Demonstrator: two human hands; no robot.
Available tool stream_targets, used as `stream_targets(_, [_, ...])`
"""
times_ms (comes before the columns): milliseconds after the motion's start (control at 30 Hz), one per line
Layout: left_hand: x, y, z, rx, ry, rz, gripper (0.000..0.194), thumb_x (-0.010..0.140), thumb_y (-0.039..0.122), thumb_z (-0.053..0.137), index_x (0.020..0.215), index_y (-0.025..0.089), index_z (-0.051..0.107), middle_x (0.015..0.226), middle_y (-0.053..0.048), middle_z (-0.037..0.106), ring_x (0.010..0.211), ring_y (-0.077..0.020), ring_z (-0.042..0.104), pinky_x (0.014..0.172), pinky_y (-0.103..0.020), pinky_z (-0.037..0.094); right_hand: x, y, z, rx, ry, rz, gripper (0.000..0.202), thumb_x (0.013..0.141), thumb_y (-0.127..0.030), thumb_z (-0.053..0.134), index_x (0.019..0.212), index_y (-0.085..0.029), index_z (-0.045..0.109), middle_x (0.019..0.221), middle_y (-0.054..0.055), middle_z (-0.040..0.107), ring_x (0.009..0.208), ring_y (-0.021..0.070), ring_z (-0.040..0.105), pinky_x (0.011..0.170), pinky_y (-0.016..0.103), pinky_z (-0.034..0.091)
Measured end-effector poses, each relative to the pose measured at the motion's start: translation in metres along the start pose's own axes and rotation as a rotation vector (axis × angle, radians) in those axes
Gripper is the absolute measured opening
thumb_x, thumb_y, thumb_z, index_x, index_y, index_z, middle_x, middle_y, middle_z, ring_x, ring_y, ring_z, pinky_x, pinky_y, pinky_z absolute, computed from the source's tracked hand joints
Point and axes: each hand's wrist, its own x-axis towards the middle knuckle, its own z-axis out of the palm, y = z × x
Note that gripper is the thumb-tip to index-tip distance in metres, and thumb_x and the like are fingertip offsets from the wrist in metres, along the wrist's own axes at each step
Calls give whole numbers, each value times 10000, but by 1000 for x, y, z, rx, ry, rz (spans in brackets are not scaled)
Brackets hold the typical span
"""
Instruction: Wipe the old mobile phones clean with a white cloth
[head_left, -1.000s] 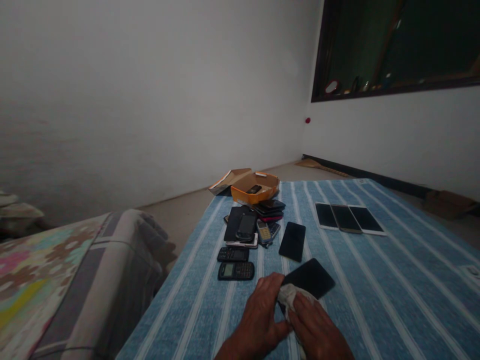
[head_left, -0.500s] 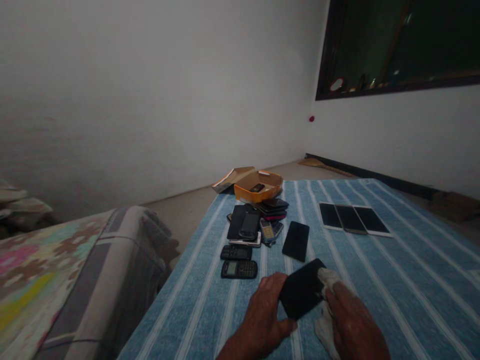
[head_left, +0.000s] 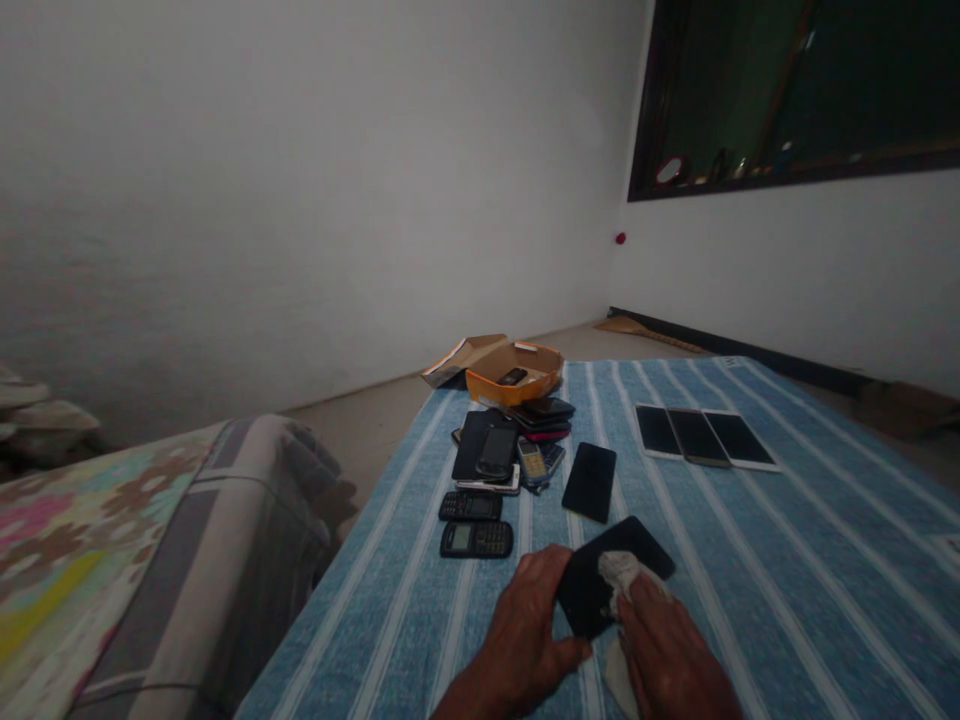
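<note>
A dark smartphone (head_left: 637, 541) lies tilted between my hands, low over the striped cloth. My left hand (head_left: 529, 625) grips its left end, thumb on the near edge and fingers along the far side. A crumpled whitish cloth (head_left: 619, 570) is bunched under the fingers of my right hand (head_left: 664, 640), which presses it onto the phone's dark face. Part of the rag hangs below that hand. Just beyond lies another black smartphone (head_left: 590, 482). To the left, two black keypad phones (head_left: 476, 540) rest one behind the other.
Several phones (head_left: 496, 450) are piled in front of an open orange box (head_left: 517, 378) with a phone inside. Three smartphones (head_left: 699, 437) lie side by side at right on the blue striped cloth (head_left: 750, 580). A fabric-covered piece of furniture (head_left: 225, 540) stands at left.
My right hand has slid left with the cloth, from the phone's right end to its middle. The left hand keeps its grip on the phone.
</note>
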Motion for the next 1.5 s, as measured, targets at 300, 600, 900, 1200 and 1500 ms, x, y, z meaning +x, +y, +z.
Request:
stream_targets(300, [0, 0, 0, 1, 9, 3, 705, 704, 274, 716, 1337, 222, 411, 1295, -97, 542, 1150, -309, 507, 999, -460, 410, -5, 32, 2, -23, -169, 221, 347, 934, -178, 330, 1160, -134, 590, 1173, 199, 635, 1067, 333, 619, 837, 474, 533])
stream_targets(600, [-2, -11, 6, -15, 38, 67, 750, 754, 379, 710, 1402, 207, 373, 1363, -136, 513, 1228, -340, 483, 1037, -496, 391, -9, -11, 8, 9, -1, 45, 350, 891, -213, 427, 1183, -92, 578, 1141, 220, 660, 1121, 361, 604, 865, 465, 513])
stream_targets(900, [-4, -17, 5, 82, -32, 28, 786, 759, 321, 684, 1445, 222, 311, 1446, -148, 466, 1329, -359, 430, 1126, -578, 307, -6, -24, 14, 225, -4, -174, 452, 915, -266, 472, 1334, -100, 515, 1345, 169, 585, 1275, 293, 523, 1053, 414, 443])
stream_targets(1200, [-6, -18, 1, 100, -78, 5, 880, 692, 180, 636, 1475, 243, 240, 1520, -128, 393, 1406, -342, 339, 1168, -591, 229, 24, -16, 0, 329, -47, -182, 335, 990, -145, 345, 1120, -158, 655, 1129, 121, 716, 1090, 216, 663, 932, 332, 540])
stream_targets(1500, [-3, -14, 0, 48, -90, -24, 921, 601, 147, 664, 1442, 241, 302, 1479, -111, 436, 1374, -334, 371, 1156, -538, 278, 26, 4, -2, 484, -123, -106, 319, 968, -129, 382, 1125, -166, 658, 1172, 134, 698, 1142, 219, 636, 973, 391, 526])
